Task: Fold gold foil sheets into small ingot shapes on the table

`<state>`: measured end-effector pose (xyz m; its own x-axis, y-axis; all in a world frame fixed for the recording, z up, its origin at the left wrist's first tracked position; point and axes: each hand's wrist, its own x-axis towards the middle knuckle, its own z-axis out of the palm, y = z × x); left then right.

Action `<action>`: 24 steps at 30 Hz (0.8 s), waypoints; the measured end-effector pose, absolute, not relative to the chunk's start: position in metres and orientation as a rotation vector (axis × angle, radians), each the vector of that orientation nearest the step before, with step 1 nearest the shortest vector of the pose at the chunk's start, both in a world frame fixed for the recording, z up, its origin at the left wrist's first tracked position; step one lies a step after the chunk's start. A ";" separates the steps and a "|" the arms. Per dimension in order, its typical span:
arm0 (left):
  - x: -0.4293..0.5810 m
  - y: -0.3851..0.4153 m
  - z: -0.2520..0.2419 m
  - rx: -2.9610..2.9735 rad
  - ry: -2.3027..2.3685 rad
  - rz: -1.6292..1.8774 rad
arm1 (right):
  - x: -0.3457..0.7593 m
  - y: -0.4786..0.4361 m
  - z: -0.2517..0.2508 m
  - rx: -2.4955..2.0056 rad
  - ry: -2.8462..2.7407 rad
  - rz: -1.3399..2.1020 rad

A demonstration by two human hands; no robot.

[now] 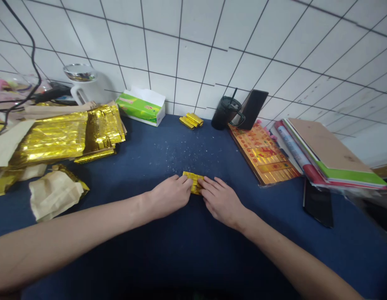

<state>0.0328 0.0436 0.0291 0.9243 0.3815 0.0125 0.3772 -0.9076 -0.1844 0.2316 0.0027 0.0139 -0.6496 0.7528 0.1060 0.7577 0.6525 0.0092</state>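
My left fingers [181, 181] and right fingers [206, 183] pressed on either end of gold foil packet [193, 183], near middle of desk [168, 154]; both curled, holding it flat; hard pressing could tear foil

Folded gold foil [193, 182] partly hidden under the fingers [182, 180] of the left hand [170, 196] and right hand [220, 201], gold foil sheets [49, 139] cut off by the left edge, a blurred stack of folders [331, 156] at right, and specks [177, 160] on the navy tablecloth [149, 146] too small to tell.
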 end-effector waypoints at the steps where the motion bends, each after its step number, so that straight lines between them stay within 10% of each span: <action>1: 0.034 0.044 0.030 -2.895 -0.572 0.048 | 0.231 0.002 0.013 -1.275 -2.764 -0.095; 24: 0.037 0.087 0.032 -3.407 -1.148 -0.068 | 0.230 0.015 0.008 -1.583 -1.923 0.548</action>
